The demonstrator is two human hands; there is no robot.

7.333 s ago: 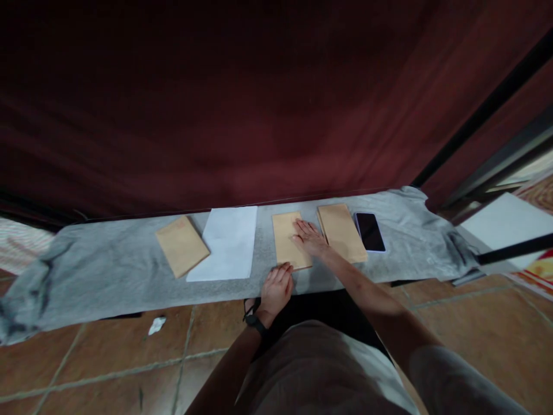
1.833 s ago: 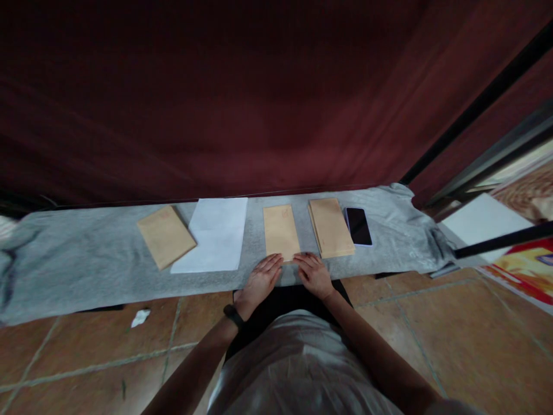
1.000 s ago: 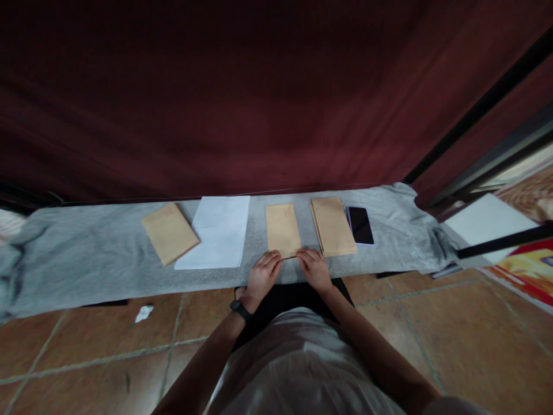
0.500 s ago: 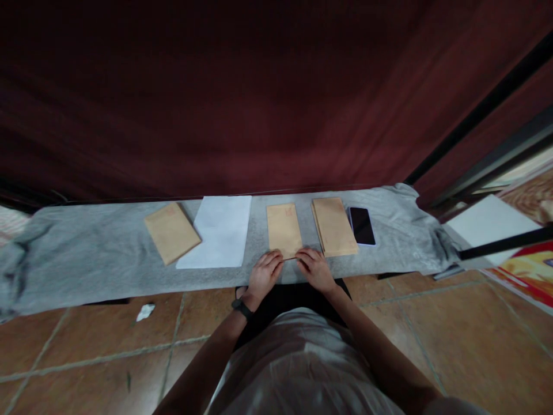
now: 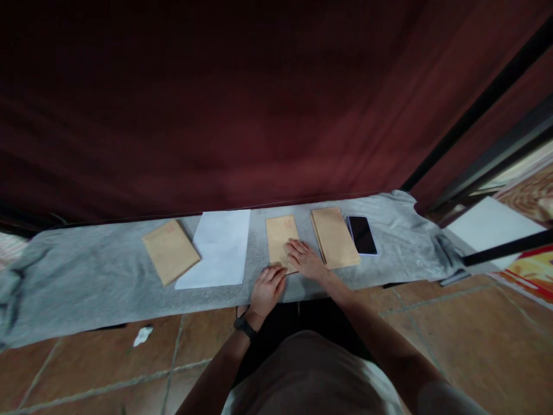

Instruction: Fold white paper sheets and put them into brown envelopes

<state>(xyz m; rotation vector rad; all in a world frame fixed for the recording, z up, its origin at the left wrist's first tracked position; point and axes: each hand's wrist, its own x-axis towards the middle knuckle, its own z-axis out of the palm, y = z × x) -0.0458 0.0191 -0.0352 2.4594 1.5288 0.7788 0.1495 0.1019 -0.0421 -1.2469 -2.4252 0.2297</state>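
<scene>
A brown paper envelope (image 5: 280,230) with small red print near its far right corner lies flat in front of me. At its near left corner, my left hand (image 5: 266,291) has its fingers closed on the edge. My right hand (image 5: 306,259) rests palm down on the envelope's near right part, fingers stretched out, covering some of it. Just right of that hand lies a stack of brown envelopes (image 5: 336,236). Another envelope stack (image 5: 170,251), turned at an angle, overlaps the white paper sheets (image 5: 220,248) on the left.
A grey cloth (image 5: 99,276) covers the long narrow bench. To the right of the envelopes lies a dark-screened phone (image 5: 363,235). A dark red curtain (image 5: 259,115) hangs behind the bench. On the tiled floor (image 5: 216,334) is a crumpled white scrap (image 5: 143,335).
My right hand has left the envelope's near edge and moved forward onto its surface, flattening out. My left hand stays at the near left corner. The view has tilted slightly.
</scene>
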